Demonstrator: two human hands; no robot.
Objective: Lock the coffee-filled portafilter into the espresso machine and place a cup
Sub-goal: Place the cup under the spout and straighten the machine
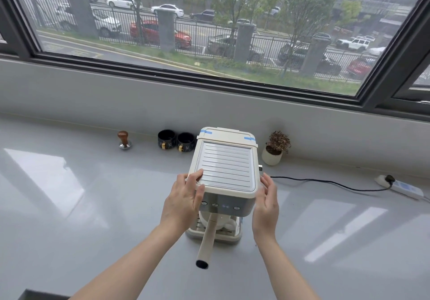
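A cream espresso machine (226,167) stands in the middle of the white counter. The portafilter sits under its front, and the long cream portafilter handle (207,237) points toward me. A white cup (229,224) rests on the drip tray just right of the handle, partly hidden by the machine. My left hand (185,198) lies on the machine's top left front corner with the fingers spread. My right hand (265,201) is held flat beside the right front corner, fingers apart and holding nothing. Whether it touches the machine I cannot tell.
Two black cups (176,140) and a wooden-knobbed tamper (124,139) stand at the back left by the wall. A small potted plant (275,148) sits right of the machine. A black cable (325,183) runs to a power strip (400,187) at the right.
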